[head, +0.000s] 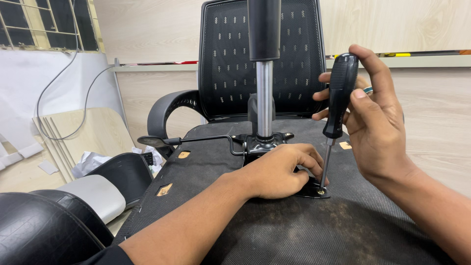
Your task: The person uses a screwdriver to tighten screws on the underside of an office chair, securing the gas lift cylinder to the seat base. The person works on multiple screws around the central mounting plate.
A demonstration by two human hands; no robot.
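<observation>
An office chair lies overturned, the fabric underside of its seat facing up. Small tan rectangular stickers dot that underside toward nine o'clock, with another at about three o'clock of the gas-lift column, which stands upright from the black seat mechanism. The right hand is clamped around the black handle of a screwdriver; its long axis runs nearly vertical, handle at twelve o'clock, tip down at six on a screw in the black metal bracket. The left hand, fingers curled, presses that bracket just beside the shaft.
</observation>
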